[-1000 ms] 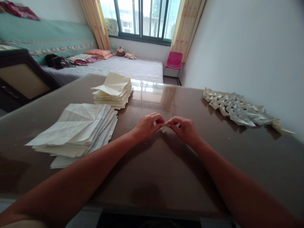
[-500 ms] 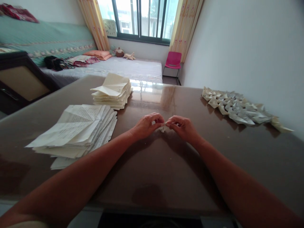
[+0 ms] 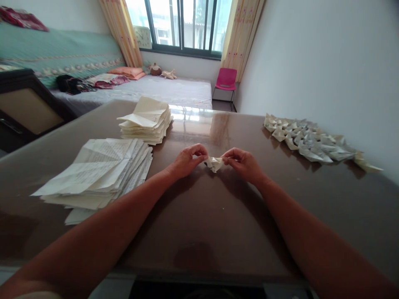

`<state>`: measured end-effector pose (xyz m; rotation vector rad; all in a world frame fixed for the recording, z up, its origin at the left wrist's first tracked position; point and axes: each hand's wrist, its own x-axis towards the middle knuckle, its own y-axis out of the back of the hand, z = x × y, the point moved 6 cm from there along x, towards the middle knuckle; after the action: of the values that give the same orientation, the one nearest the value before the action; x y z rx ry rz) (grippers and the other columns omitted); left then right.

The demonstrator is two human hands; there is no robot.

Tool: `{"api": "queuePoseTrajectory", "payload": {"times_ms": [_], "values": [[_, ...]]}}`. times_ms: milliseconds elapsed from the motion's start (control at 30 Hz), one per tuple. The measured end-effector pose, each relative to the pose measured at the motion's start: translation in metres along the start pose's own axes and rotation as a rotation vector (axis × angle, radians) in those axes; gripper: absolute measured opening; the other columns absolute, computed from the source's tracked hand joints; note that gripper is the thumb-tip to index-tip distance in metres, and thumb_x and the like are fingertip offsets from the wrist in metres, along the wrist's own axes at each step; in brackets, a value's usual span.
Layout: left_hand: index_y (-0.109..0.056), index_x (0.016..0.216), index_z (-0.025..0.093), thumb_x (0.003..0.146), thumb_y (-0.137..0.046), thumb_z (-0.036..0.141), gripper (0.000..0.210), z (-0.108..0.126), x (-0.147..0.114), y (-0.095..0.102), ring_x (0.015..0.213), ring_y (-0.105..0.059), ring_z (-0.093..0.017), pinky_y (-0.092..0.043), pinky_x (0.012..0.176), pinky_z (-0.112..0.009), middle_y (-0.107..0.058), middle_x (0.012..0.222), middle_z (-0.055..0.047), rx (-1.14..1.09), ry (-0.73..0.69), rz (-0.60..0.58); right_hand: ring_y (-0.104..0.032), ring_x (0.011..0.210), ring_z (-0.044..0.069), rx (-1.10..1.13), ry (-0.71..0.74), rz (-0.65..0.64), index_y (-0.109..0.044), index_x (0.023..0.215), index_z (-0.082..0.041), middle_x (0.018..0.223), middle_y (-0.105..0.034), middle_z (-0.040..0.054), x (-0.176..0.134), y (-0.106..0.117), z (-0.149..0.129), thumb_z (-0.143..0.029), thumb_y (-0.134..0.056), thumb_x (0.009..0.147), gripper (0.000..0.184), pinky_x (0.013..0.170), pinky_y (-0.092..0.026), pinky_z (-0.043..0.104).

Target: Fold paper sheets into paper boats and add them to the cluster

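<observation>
Between my two hands is a small folded paper boat (image 3: 215,164), pale with dark marks, held just over the brown tabletop (image 3: 199,220). My left hand (image 3: 190,160) pinches its left end between thumb and fingers. On the other side, my right hand (image 3: 241,162) grips the right end the same way. The fingertips cover both ends of the paper, while its middle shows in the gap between them.
To the left lie a stack of written sheets (image 3: 93,170) and, behind it, a stack of cream paper (image 3: 146,120). Several folded paper boats (image 3: 311,141) sit in rows at the right by the wall. A bed (image 3: 187,89) and pink chair (image 3: 226,79) stand beyond the table.
My hands have moved apart, drawing the paper's ends outward. The folded paper has widened and more of it shows between my fingers.
</observation>
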<state>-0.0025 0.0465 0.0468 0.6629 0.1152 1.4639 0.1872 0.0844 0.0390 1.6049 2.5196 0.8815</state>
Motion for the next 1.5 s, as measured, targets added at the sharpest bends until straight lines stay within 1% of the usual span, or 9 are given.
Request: {"api": "queuePoseTrajectory", "payload": {"times_ms": [167, 467, 600, 767, 867, 967, 1200, 1333, 1500], "values": [[-0.057, 0.081, 0.016, 0.077, -0.060, 0.034, 0.018, -0.016, 0.002, 0.003, 0.070, -0.057, -0.013, -0.046, 0.050, -0.019, -0.062, 0.077, -0.001, -0.140, 0.123, 0.039, -0.062, 0.067, 0.016, 0.069, -0.055, -0.007, -0.063, 0.086, -0.017, 0.076, -0.069, 0.0046, 0.003, 0.004, 0.014, -0.040, -0.065, 0.078, 0.025, 0.062, -0.046, 0.027], [-0.046, 0.081, 0.017, 0.081, -0.058, 0.028, 0.016, -0.033, 0.000, 0.000, 0.077, -0.068, -0.017, -0.050, 0.050, -0.019, -0.061, 0.076, -0.001, -0.364, 0.310, 0.090, -0.060, 0.065, 0.014, 0.191, -0.197, 0.005, -0.058, 0.076, -0.018, 0.069, -0.067, 0.0026, 0.003, 0.010, 0.026, -0.040, -0.069, 0.073, 0.024, 0.061, -0.046, 0.026], [-0.045, 0.082, 0.018, 0.082, -0.056, 0.027, 0.014, -0.027, -0.001, -0.003, 0.073, -0.068, -0.017, -0.051, 0.050, -0.020, -0.060, 0.071, 0.001, -0.269, 0.266, 0.064, -0.059, 0.066, 0.015, 0.085, -0.211, -0.002, -0.059, 0.075, -0.019, 0.076, -0.068, 0.0031, 0.003, 0.011, 0.033, -0.036, -0.068, 0.072, 0.019, 0.060, -0.046, 0.026], [-0.046, 0.082, 0.020, 0.085, -0.052, 0.031, 0.013, -0.017, -0.003, -0.005, 0.064, -0.064, -0.014, -0.046, 0.048, -0.019, -0.065, 0.070, 0.000, -0.025, 0.164, 0.065, -0.061, 0.097, 0.020, -0.054, -0.089, -0.085, -0.057, 0.104, -0.022, 0.112, -0.063, 0.0068, 0.001, 0.010, 0.018, -0.031, -0.066, 0.074, 0.033, 0.078, -0.050, 0.032], [-0.047, 0.084, 0.021, 0.087, -0.050, 0.031, 0.011, -0.010, -0.005, -0.006, 0.062, -0.062, -0.013, -0.045, 0.053, -0.021, -0.066, 0.073, 0.000, 0.137, 0.099, 0.063, -0.046, 0.124, 0.025, -0.177, 0.107, -0.099, -0.049, 0.121, -0.027, 0.138, -0.046, 0.0076, -0.003, 0.008, -0.008, -0.031, -0.070, 0.072, 0.053, 0.093, -0.045, 0.041], [-0.048, 0.085, 0.022, 0.088, -0.049, 0.030, 0.009, -0.003, -0.008, -0.009, 0.064, -0.062, -0.014, -0.045, 0.059, -0.023, -0.067, 0.074, 0.000, 0.255, 0.042, 0.045, -0.035, 0.132, 0.029, -0.362, 0.286, -0.112, -0.052, 0.119, -0.027, 0.145, -0.039, 0.0082, -0.007, 0.002, -0.029, -0.035, -0.075, 0.069, 0.056, 0.103, -0.035, 0.048], [-0.047, 0.086, 0.022, 0.087, -0.048, 0.032, 0.010, -0.001, -0.010, -0.015, 0.061, -0.061, -0.013, -0.046, 0.055, -0.022, -0.067, 0.074, 0.000, 0.148, 0.076, -0.003, -0.058, 0.107, 0.023, -0.362, 0.291, -0.190, -0.068, 0.086, -0.025, 0.119, -0.064, 0.0053, -0.005, -0.007, -0.013, -0.033, -0.069, 0.077, 0.012, 0.096, -0.042, 0.040], [-0.044, 0.083, 0.021, 0.086, -0.049, 0.031, 0.012, -0.005, -0.009, -0.015, 0.056, -0.060, -0.012, -0.046, 0.052, -0.021, -0.066, 0.073, 0.001, 0.020, 0.148, -0.013, -0.062, 0.094, 0.020, -0.220, 0.132, -0.164, -0.069, 0.078, -0.021, 0.111, -0.067, 0.0056, 0.000, -0.004, 0.006, -0.038, -0.068, 0.077, 0.017, 0.088, -0.045, 0.034], [-0.046, 0.086, 0.020, 0.088, -0.048, 0.033, 0.013, -0.004, -0.007, -0.012, 0.064, -0.060, -0.011, -0.049, 0.055, -0.020, -0.067, 0.083, -0.001, -0.023, 0.067, 0.002, -0.060, 0.071, 0.014, -0.051, -0.049, -0.212, -0.066, 0.077, -0.017, 0.106, -0.068, 0.0045, 0.001, -0.003, 0.019, -0.045, -0.072, 0.070, 0.030, 0.067, -0.046, 0.026]]}}
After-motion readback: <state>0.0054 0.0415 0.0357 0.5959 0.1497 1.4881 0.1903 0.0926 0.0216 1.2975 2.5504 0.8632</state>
